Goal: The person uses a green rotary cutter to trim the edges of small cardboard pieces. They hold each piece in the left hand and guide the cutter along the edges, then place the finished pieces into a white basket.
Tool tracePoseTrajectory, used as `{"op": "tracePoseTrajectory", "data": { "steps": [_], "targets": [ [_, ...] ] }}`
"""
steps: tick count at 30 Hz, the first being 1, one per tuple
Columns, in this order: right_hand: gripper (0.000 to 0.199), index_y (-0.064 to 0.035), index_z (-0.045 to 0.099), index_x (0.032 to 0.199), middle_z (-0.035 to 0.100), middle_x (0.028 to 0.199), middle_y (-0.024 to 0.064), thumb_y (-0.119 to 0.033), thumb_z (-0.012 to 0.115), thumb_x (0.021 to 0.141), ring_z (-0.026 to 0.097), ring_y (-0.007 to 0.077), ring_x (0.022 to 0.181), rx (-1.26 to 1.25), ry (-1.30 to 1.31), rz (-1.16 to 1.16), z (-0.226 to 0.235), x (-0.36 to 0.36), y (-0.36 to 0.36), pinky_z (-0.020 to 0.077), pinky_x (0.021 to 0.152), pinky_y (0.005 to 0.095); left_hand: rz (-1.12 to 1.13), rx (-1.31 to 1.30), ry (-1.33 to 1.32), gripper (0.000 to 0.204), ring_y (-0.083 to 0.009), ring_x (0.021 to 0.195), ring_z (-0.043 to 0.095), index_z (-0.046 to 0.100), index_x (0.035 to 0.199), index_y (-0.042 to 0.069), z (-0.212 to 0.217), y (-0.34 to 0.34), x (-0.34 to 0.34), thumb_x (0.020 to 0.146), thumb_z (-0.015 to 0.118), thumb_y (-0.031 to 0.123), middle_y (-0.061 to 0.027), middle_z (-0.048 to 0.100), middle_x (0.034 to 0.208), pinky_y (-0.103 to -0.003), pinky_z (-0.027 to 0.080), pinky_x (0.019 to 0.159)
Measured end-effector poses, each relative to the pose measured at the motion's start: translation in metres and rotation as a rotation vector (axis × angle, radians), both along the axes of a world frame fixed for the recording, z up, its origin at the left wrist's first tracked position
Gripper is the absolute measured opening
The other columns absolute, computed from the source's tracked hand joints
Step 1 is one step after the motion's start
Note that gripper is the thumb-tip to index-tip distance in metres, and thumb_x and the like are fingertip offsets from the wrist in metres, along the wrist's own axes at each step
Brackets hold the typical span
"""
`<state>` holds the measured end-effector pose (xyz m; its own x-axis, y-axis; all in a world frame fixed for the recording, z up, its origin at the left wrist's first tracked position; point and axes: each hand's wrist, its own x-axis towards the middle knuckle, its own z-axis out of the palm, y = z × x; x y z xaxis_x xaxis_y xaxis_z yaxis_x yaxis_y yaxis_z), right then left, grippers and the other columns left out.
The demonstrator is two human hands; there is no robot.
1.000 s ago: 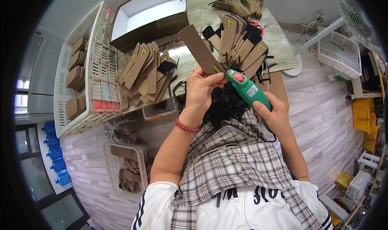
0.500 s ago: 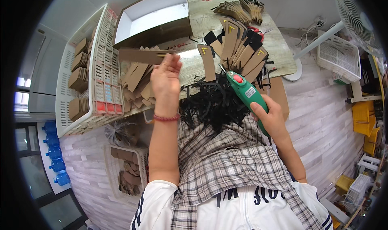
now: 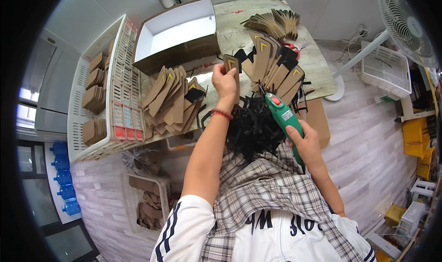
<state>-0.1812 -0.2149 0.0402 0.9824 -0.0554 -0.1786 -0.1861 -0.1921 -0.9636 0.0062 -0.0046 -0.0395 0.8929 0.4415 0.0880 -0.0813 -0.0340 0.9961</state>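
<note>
My left hand (image 3: 224,83) is closed on the edge of a brown curved strip (image 3: 234,65) with a yellow angle mark, at the middle of the table. My right hand (image 3: 305,142) grips a green handheld power tool (image 3: 286,115) with a red button. Its thin tip points up and away, beside the heap of black ribbon scraps (image 3: 253,128) at the table's near edge. Just beyond the tip, a fanned pile of marked brown strips (image 3: 262,59) has black ends among them. Another pile of strips (image 3: 172,94) lies left of my left hand.
An open box (image 3: 177,29) with a white inside stands at the back left, next to a white crate (image 3: 124,78) of brown pieces. Red-handled scissors (image 3: 291,48) lie behind the right pile. A white fan (image 3: 405,27) stands off to the right.
My left hand has let go of a strip over the left pile and moved right to another strip. The tool in my right hand has shifted slightly.
</note>
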Motion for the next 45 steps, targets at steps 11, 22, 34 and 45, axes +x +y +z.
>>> {"op": "tracePoseTrajectory", "data": {
  "steps": [11,22,34,45],
  "targets": [
    [0.032,0.0010,0.062,0.102,0.058,0.068,0.0011,-0.027,0.068,0.086,0.052,0.0067,0.057,0.003,-0.124,-0.008,0.001,0.006,0.022,0.0424,0.052,0.0237,-0.089,-0.702,-0.175,0.009,-0.0069,0.067,0.058,0.059,0.090,0.007,0.069,-0.013,-0.069,0.086,0.067,0.008,-0.0010,0.066,0.082,-0.021,0.047,0.061],
    [0.037,0.0011,0.061,0.100,0.058,0.067,0.0013,-0.033,0.067,0.087,0.052,0.0070,0.057,0.009,-0.136,-0.024,0.000,0.003,0.011,0.0445,0.052,0.0234,-0.186,-0.714,-0.065,0.005,-0.0065,0.063,0.058,0.062,0.087,0.005,0.065,-0.033,-0.082,0.086,0.066,0.006,-0.0020,0.067,0.081,-0.020,0.043,0.058],
    [0.034,0.0009,0.062,0.096,0.057,0.066,0.0013,-0.032,0.067,0.087,0.052,0.0066,0.054,0.050,-0.150,-0.020,0.007,0.006,0.009,0.0435,0.050,0.0226,-0.308,-0.646,0.023,0.004,-0.0067,0.065,0.057,0.063,0.088,0.002,0.057,-0.033,-0.096,0.086,0.065,0.005,-0.0023,0.067,0.080,-0.021,0.044,0.060],
    [0.031,0.0014,0.062,0.099,0.058,0.067,0.0009,-0.027,0.067,0.087,0.052,0.0064,0.056,0.053,-0.147,0.019,0.006,0.003,0.005,0.0437,0.051,0.0223,-0.361,-0.369,-0.062,0.015,-0.0052,0.072,0.056,0.066,0.096,-0.004,0.071,-0.011,-0.088,0.091,0.058,0.007,-0.0015,0.066,0.084,-0.020,0.046,0.067]
  ]
}}
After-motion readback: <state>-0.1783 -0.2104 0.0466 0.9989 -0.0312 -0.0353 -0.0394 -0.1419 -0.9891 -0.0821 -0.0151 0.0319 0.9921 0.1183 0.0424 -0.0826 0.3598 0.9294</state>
